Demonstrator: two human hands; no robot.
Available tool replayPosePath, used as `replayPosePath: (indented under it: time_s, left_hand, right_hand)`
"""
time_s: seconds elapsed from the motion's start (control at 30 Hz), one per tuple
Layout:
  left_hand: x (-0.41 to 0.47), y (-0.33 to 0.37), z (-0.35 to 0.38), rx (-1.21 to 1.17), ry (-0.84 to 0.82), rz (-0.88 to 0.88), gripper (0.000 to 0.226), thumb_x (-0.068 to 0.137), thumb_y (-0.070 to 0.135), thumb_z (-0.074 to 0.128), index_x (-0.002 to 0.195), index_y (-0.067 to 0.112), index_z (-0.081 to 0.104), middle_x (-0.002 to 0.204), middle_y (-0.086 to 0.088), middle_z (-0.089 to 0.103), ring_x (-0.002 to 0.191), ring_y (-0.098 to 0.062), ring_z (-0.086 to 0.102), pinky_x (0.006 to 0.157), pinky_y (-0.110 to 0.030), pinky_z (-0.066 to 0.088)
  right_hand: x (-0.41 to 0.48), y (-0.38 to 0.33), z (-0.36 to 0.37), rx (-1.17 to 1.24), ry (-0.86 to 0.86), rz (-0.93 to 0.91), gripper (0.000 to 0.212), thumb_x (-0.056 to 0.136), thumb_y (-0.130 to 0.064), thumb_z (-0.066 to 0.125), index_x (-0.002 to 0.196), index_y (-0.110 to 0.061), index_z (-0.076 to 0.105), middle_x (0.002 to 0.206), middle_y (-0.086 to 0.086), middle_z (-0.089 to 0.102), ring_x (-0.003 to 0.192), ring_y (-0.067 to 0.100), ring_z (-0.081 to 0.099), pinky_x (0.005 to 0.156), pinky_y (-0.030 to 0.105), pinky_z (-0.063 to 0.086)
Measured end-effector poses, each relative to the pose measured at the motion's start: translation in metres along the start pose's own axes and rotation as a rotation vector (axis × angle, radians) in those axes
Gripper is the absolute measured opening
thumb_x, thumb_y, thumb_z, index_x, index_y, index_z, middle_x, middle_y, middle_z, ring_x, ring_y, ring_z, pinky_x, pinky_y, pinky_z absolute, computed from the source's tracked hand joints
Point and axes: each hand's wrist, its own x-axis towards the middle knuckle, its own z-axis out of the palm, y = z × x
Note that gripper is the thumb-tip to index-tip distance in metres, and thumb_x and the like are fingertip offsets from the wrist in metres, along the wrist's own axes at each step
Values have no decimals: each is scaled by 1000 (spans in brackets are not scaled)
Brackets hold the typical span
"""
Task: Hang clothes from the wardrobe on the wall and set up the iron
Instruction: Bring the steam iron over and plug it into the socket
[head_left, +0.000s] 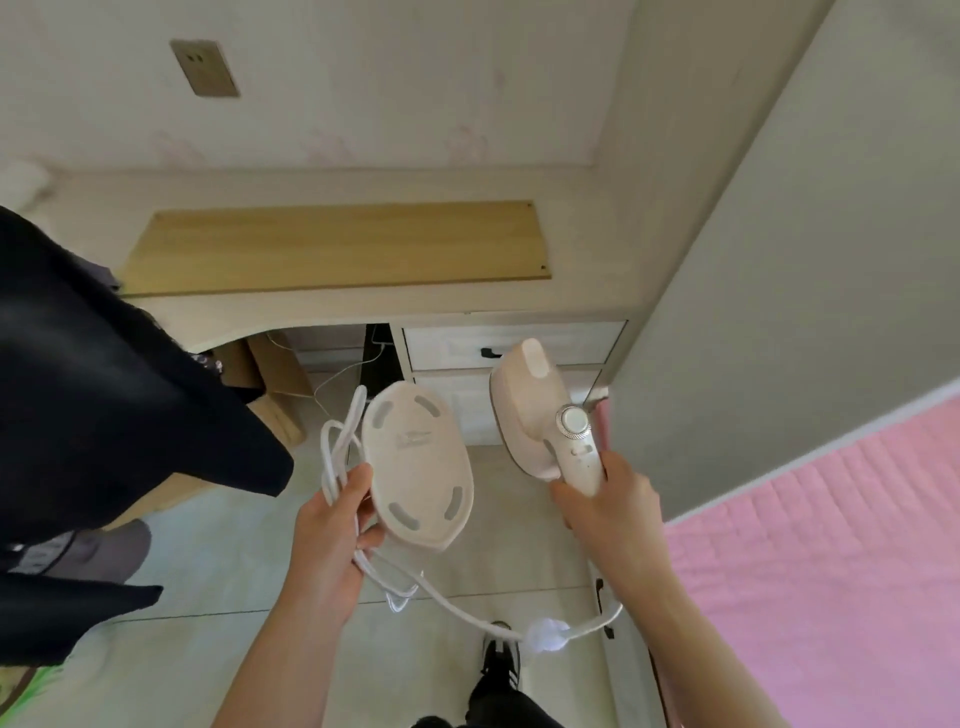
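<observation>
Iron (540, 415), base (418, 467), cord (337, 441): setup step in hand.
I hold iron in right hand (608, 499), base and coiled cord in left hand (332, 525), above floor; next, I judge, set base on tabletop (582, 244), then plug in.

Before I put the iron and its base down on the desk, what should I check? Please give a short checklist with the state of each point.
1. Right hand firm on iron handle: ok.
2. Left hand holds base and coiled cord: ok.
3. Bare desk surface beside the wooden board: ok.
4. Cord loop hanging low: not ok.
5. Wall socket free: ok.
6. Plug undamaged: cannot tell.
</observation>
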Motion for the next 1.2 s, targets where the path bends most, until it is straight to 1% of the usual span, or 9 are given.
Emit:
replayPosePath:
  time_s: [0.1, 0.3, 0.43, 0.5, 0.6, 0.73, 0.87, 1.07, 1.2]
  left_hand:
    - [24, 24, 19, -19, 25, 33, 11, 93, 20, 58, 96, 14, 67, 86, -7, 65, 71, -12, 58, 43, -16, 44]
    - [76, 72, 47, -9, 63, 131, 9, 94, 19, 58, 95, 14, 65, 89, -9, 61, 77, -16, 59, 71, -32, 52]
    - [117, 106, 58, -4, 30, 171, 13, 95, 18, 56, 102, 11, 66, 79, -2, 62, 57, -5, 57, 47, -18, 47]
    - [137, 125, 61, -4, 22, 175, 13, 95, 18, 57, 101, 12, 66, 74, 1, 61, 55, -5, 55, 43, -16, 43]
    - [168, 157, 65, 0, 22, 188, 10, 95, 18, 57, 97, 14, 65, 80, -1, 61, 69, -11, 54, 46, -17, 43]
    - [205, 193, 73, 17, 13, 208, 10, 94, 16, 57, 101, 12, 63, 80, 0, 63, 69, -11, 59, 51, -21, 47]
    - [241, 218, 83, 60, 11, 229, 16, 94, 20, 58, 108, 16, 65, 95, -2, 68, 86, -18, 63, 65, -30, 49]
    - [282, 233, 107, 124, 5, 276, 19, 95, 23, 56, 113, 19, 63, 104, -3, 68, 93, -21, 63, 70, -29, 48]
    - [307, 234, 131, 129, 24, 251, 17, 96, 20, 55, 110, 19, 64, 104, -3, 68, 96, -20, 64, 68, -28, 51]
  right_hand:
    - [36, -21, 4, 8, -16, -3, 12, 72, -13, 61, 71, -7, 52, 64, 12, 61, 56, 22, 52, 53, 32, 45]
    - [95, -61, 23, 21, -32, -15, 11, 75, -16, 62, 74, -12, 53, 68, 9, 63, 67, 29, 62, 57, 33, 48]
    - [134, -91, 42, 48, -24, 18, 12, 74, -17, 64, 78, -9, 55, 72, 13, 64, 72, 32, 63, 58, 33, 47]
    - [151, -106, 51, 78, -5, 34, 15, 72, -16, 65, 79, -8, 55, 75, 15, 64, 74, 35, 64, 58, 36, 49]
    - [175, -128, 64, 103, 31, 50, 16, 71, -17, 65, 80, -7, 56, 76, 16, 64, 74, 36, 64, 63, 43, 54]
    - [203, -155, 79, 129, 75, 81, 15, 71, -18, 65, 76, -8, 56, 73, 16, 64, 72, 37, 65, 63, 46, 54]
    - [226, -173, 90, 145, 90, 97, 14, 72, -18, 64, 77, -8, 55, 74, 16, 65, 73, 37, 65, 60, 42, 53]
    - [259, -188, 98, 166, 102, 113, 11, 72, -15, 64, 78, -10, 56, 73, 12, 65, 72, 33, 66, 59, 39, 53]
    - [286, -192, 99, 155, 98, 107, 11, 74, -14, 65, 77, -11, 55, 74, 12, 65, 70, 33, 66, 50, 32, 49]
